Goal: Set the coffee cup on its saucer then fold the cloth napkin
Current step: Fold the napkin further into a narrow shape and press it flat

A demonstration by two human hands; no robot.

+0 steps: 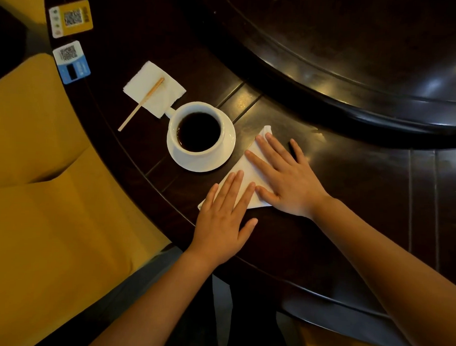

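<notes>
Now my left hand (221, 219) and right hand (287, 172) press flat, fingers spread, on the white triangular cloth napkin (244, 171); coffee cup (197, 131) sits on its saucer (227, 144) at ten o'clock.

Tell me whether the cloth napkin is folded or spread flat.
Folded. The cloth napkin lies as a triangle on the table, both hands pressed flat on it: left hand, right hand.

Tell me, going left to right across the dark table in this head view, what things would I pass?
Yellow QR card and blue QR card, stacked at the same spot → paper napkin with wooden stirrer → coffee cup on its saucer → cloth napkin under both hands.
</notes>
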